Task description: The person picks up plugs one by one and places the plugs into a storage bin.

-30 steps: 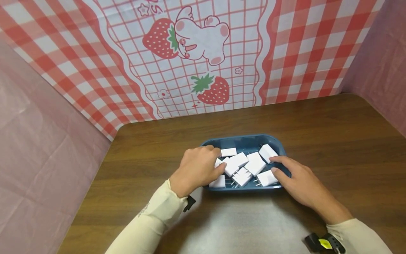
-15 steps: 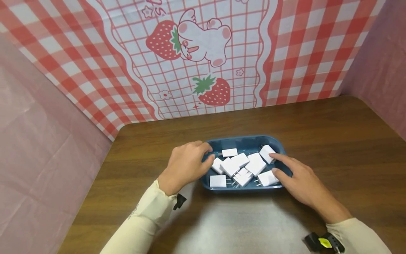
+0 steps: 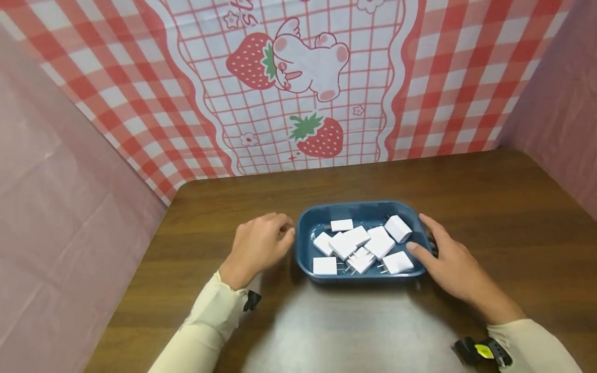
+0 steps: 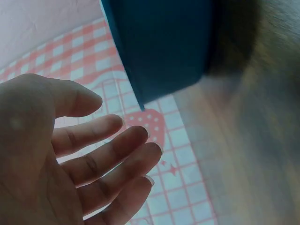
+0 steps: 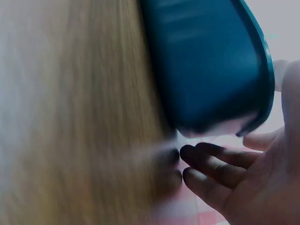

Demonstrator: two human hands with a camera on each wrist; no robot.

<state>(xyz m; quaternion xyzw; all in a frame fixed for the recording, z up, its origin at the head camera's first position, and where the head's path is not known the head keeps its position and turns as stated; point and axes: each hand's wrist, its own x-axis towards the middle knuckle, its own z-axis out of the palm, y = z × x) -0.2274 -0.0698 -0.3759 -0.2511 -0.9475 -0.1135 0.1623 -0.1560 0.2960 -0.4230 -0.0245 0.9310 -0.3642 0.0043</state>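
A blue oblong tray [image 3: 305, 265] sits on the table, holding several white wall chargers [image 3: 325, 266], some with metal prongs showing. Just off the tray's left end is my left hand [image 3: 258, 247], its fingers loosely bent and holding nothing. The left wrist view shows that hand [image 4: 70, 150] with relaxed fingers beside the tray's outer wall [image 4: 159, 51]. My right hand [image 3: 454, 267] is at the right end, its thumb overlapping the rim and its other fingers outside. In the right wrist view, its loosely bent fingers [image 5: 215, 166] lie beside the tray's wall [image 5: 211, 61].
The brown wooden table [image 3: 242, 199] extends around the tray. A red-and-white strawberry cloth [image 3: 322, 137] hangs behind it, and pink cloth [image 3: 70, 207] hangs at the left side. Each wrist wears a black strap.
My left hand has left the tray and moved left, past its rim. The right hand has drawn back from the chargers, its fingers now outside the right end. The chargers lie about as before.
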